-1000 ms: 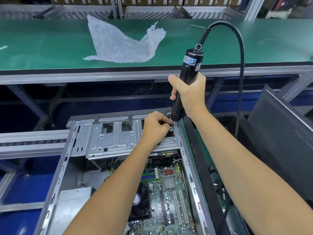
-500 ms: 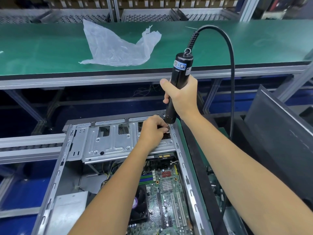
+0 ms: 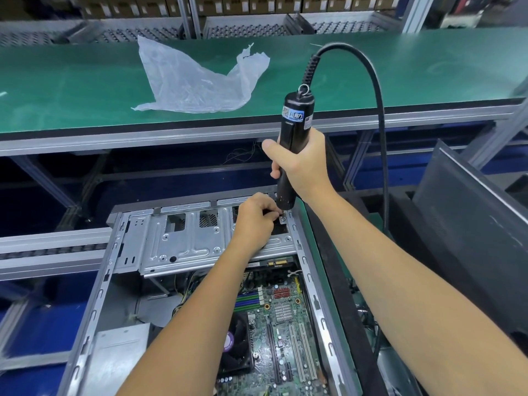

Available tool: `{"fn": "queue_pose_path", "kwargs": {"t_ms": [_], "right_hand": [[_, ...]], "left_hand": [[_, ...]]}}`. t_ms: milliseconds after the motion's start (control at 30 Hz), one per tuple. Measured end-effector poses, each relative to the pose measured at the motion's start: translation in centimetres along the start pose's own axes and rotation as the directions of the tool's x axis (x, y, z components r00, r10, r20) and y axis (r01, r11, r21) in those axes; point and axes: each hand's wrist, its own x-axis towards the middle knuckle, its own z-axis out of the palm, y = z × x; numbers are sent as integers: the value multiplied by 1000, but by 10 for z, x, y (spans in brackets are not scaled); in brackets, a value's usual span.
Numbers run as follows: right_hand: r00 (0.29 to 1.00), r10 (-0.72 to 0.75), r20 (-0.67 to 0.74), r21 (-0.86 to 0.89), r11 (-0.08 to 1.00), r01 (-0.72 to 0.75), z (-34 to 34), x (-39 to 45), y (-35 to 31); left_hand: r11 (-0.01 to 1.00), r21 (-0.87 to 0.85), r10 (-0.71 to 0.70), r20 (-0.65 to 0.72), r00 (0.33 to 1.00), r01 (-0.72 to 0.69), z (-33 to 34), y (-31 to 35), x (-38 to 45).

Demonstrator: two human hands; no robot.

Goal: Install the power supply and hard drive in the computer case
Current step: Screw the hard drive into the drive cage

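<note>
An open computer case [image 3: 94,304] lies flat below me, its motherboard [image 3: 281,330] exposed. A silver drive cage [image 3: 183,241] spans the case's far end. My right hand [image 3: 303,164] grips a black electric screwdriver [image 3: 293,138], held upright with its tip down at the cage's far right corner. My left hand [image 3: 254,221] sits beside that tip, its fingers curled and pinching something small at the bit; the item itself is hidden. A grey power supply [image 3: 114,361] shows at the case's near left.
A crumpled clear plastic bag [image 3: 194,81] lies on the green workbench [image 3: 71,90] beyond the case. The screwdriver's black cable [image 3: 377,110] arcs up and down to the right. A dark side panel [image 3: 474,230] leans at right. Roller rails run at left.
The screwdriver has shifted slightly left and stands more upright over the cage corner. My left hand stays at the tip. The view has drifted a little.
</note>
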Motion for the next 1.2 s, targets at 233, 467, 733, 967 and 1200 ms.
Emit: {"fn": "queue_pose_path", "kwargs": {"t_ms": [233,467,733,967,1200], "right_hand": [[998,6,65,18,1000,-7,-3,1,-1],[997,9,72,16,1000,-10,-3,1,-1],[997,-5,74,29,1000,3,-6,2,1],[997,2,78,22,1000,-4,-2,1,3],[997,12,73,33,999,-15,-5,-1,5]], "left_hand": [[1000,1,31,15,999,-31,-1,1,-4],[999,-32,9,-19,1000,-10,-1,3,-5],[999,-21,25,-4,1000,-25,-1,4,-5],[1000,-3,19,-10,1000,-19,1,2,-4],[994,103,41,32,999,-44,3,2,-4]]}}
